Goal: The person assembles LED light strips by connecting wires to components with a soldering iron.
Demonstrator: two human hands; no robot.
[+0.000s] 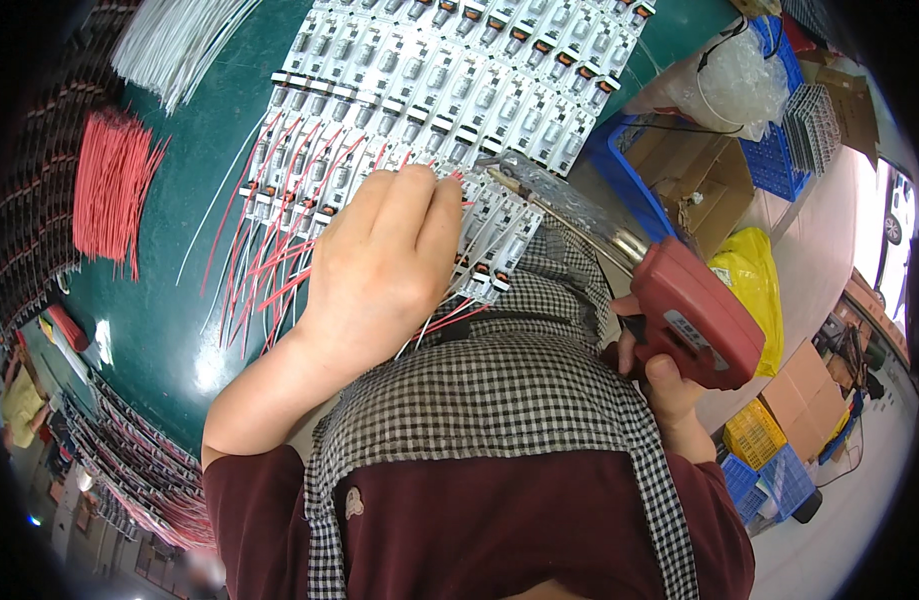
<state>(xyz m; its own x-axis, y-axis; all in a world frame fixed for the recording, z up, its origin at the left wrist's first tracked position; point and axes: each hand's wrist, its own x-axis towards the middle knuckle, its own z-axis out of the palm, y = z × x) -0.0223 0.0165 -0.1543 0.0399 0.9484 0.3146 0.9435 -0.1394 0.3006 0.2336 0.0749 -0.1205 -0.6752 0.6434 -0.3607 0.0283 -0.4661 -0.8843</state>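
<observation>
My left hand is closed over the lower part of a sheet of white circuit boards, its fingertips pinched together. A red wire shows at those fingertips; the rest of it is hidden by the hand. My right hand grips a red soldering gun, with fingers near its black trigger. The gun's metal tip reaches to the boards, just right of my left fingertips; contact is not clear. Red and white wires trail from the boards' lower rows, left of my left hand.
On the green tabletop lie a bundle of red wires and a bundle of white wires. Stacked wired boards line the left side. At right stand a blue crate with cardboard, a yellow bag and small baskets.
</observation>
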